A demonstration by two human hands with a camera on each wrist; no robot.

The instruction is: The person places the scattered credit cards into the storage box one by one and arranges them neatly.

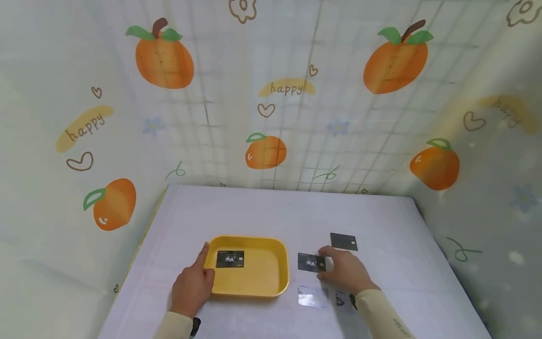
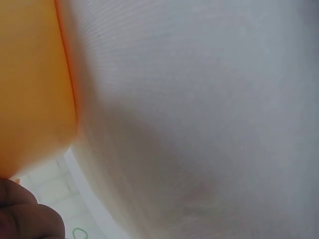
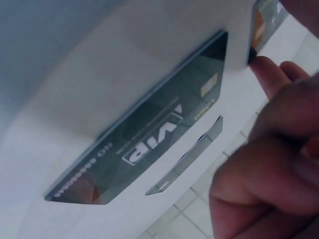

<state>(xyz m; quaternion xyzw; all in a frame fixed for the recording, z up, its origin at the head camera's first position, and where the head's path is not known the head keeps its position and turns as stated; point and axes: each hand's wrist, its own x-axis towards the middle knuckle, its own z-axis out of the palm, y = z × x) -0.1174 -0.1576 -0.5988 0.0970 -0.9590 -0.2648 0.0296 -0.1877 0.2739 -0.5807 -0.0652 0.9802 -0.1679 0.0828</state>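
My left hand (image 1: 190,287) holds the left side of a yellow tray (image 1: 250,289), its index finger straight along the outside and its thumb at the rim. Inside the tray lies a black "Vip" card (image 1: 230,259). To the right of the tray, my right hand (image 1: 347,273) pinches another black "Vip" card (image 1: 309,262) by its right end, between thumb and index finger. Under the right wrist, mostly hidden in the head view, is a further card (image 1: 340,299); the right wrist view shows a dark "VIP" card (image 3: 159,124) flat on the table.
Above the right hand lies a dark card (image 1: 344,241). A shiny, light-reflecting card (image 1: 313,297) lies below the pinched one. The white table (image 1: 254,212) ends at a hanging cloth (image 1: 220,94) printed with oranges.
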